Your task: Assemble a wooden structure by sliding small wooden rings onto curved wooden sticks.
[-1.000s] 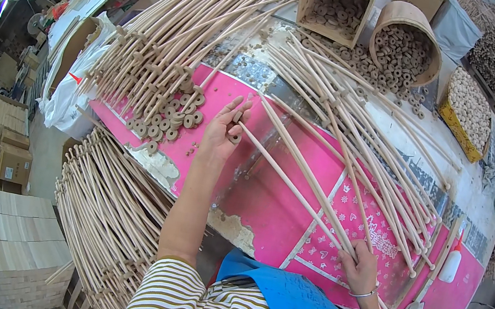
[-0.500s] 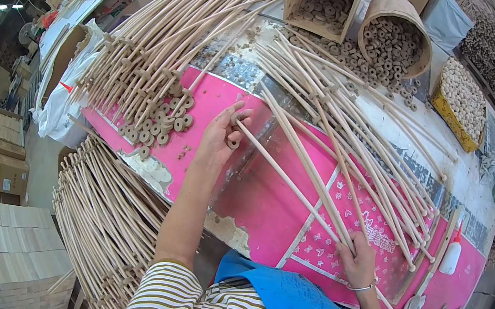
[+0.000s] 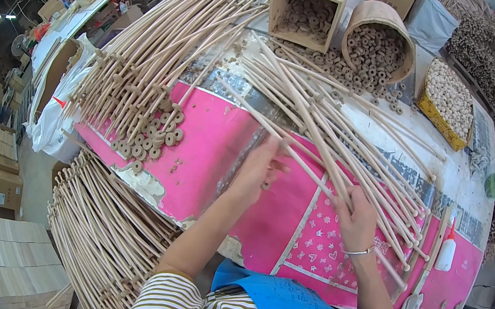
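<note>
My right hand (image 3: 356,220) is closed round a pale wooden stick (image 3: 315,178), which slants from the upper left down past my wrist. Part-way along this stick sits a small brown wooden ring (image 3: 285,142). Against it are the thumb and forefinger of my left hand (image 3: 254,172), somewhat blurred. A second brown ring (image 3: 266,185) shows at its curled lower fingers. Just beyond my right hand lies a pile of loose sticks (image 3: 353,146), several with round knobs at their near ends. Both hands are over the pink table cover (image 3: 203,147).
At the left lie many sticks fitted with rings (image 3: 144,65), beside loose rings (image 3: 159,136). A square wooden box (image 3: 303,39) and a round wooden tub (image 3: 411,61) hold more rings. A yellow basket (image 3: 439,121) carries pale balls. A glue bottle (image 3: 446,253) stands right; bundled sticks (image 3: 107,229) are below left.
My left hand has moved right and down along the stick, and a ring now sits part-way along it. My right hand has shifted up and slightly left. The whole view has shifted slightly.
</note>
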Tool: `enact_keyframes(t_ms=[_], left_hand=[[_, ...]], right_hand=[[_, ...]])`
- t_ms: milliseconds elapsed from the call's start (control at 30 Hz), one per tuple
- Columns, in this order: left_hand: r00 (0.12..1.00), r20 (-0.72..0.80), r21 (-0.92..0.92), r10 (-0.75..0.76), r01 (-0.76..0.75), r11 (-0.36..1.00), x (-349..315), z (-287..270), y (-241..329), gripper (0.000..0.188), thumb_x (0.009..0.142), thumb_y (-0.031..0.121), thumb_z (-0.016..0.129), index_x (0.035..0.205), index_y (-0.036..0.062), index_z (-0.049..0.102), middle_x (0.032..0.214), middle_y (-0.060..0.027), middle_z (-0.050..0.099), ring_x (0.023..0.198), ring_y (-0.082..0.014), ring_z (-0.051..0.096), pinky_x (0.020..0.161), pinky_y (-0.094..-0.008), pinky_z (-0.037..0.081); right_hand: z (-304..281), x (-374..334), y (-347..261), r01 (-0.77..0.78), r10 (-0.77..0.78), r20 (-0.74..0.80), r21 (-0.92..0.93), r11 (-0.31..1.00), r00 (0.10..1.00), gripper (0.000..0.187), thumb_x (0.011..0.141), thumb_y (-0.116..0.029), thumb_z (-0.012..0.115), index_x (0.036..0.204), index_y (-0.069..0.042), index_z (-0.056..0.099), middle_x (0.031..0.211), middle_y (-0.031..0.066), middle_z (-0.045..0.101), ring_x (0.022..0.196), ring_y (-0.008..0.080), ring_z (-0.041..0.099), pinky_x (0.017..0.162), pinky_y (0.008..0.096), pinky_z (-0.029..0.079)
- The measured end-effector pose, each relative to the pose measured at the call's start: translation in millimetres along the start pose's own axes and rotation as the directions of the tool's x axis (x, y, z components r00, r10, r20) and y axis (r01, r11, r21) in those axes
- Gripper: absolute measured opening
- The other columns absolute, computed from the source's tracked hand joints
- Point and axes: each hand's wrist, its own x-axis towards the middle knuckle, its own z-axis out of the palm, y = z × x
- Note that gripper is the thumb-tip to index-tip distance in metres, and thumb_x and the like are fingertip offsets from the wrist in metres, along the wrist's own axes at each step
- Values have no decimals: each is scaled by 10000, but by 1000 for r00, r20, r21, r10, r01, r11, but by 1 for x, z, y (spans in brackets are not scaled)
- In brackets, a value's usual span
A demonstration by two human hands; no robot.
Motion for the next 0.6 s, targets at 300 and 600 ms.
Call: enact_keyframes(t_ms=[300,600], left_hand=[[959,-173,-369,224,-274,888,56,-117,53,580,1101,503,332,1349,22,539,1065,-87,641,874,-129,662,512,-174,431],[947,-178,-270,269,-310,912,84,-133,72,684,1083,572,257,1405,16,493,1139,-162,640,1021,-235,701,709,-235,601]], right_hand=[[-51,-18,-4,-386,214,371,488,783,904,194,967,-83,633,1146,-9,648,724,-28,601,599,30,516,523,211,401],[-56,-68,23,-558,213,598,478,679,772,161,996,-132,655,1102,-12,641,767,-1,663,571,32,550,506,186,411]])
